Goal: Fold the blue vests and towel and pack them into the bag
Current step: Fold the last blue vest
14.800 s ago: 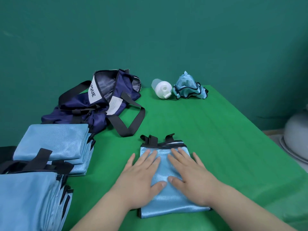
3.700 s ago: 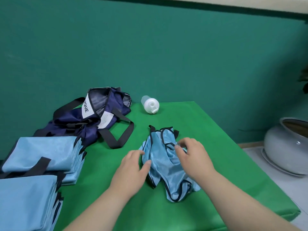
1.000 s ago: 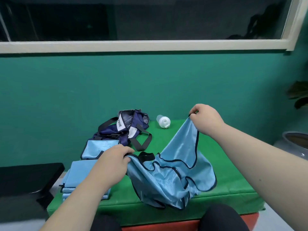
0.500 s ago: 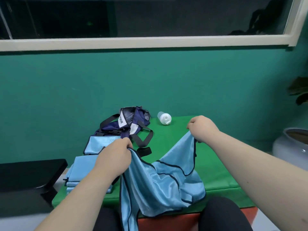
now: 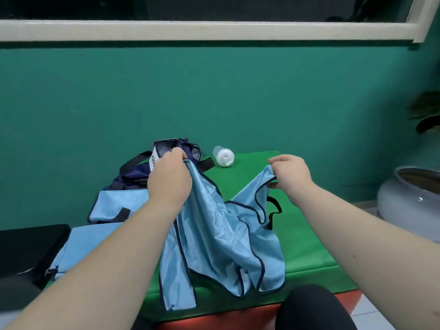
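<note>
A light blue vest (image 5: 219,244) with dark trim hangs unfolded between my two hands above the green table (image 5: 304,239). My left hand (image 5: 170,179) grips one shoulder strap and my right hand (image 5: 291,173) pinches the other strap, both lifted. The vest's lower edge drapes over the table's front edge. The navy bag (image 5: 133,175) lies open at the back left, partly hidden by my left hand. Two stacks of folded blue vests (image 5: 119,203) (image 5: 90,244) lie on the table's left side.
A white-capped bottle (image 5: 223,156) lies on its side at the table's back. A grey ceramic pot (image 5: 409,198) stands on the floor to the right. A black seat (image 5: 26,248) is at the left. A teal wall stands behind the table.
Both hands have drawn level and spread the vest's straps apart; the left hand rose toward the bag and the vest now hangs more open over the front edge.
</note>
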The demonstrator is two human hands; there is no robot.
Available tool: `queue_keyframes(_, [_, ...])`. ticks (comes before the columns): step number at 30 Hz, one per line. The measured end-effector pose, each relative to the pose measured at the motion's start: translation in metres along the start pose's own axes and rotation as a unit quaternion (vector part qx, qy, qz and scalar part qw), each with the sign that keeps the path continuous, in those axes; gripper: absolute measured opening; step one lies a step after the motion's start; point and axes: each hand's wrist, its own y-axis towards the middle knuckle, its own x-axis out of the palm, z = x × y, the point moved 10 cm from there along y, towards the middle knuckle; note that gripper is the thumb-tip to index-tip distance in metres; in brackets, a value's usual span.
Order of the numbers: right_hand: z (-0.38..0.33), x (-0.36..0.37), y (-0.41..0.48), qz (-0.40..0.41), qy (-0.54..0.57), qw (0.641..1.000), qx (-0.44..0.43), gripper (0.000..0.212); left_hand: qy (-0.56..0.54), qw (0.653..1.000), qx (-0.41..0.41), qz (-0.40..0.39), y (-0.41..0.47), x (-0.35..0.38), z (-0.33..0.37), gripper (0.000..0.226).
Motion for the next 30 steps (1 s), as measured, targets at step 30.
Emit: queue_keyframes(30, [-0.032,0.001,0.014,-0.076,-0.257,0.947,-0.176,0.01,-0.229,0.895,0.175,-0.34,-0.087,0.142,0.107,0.017])
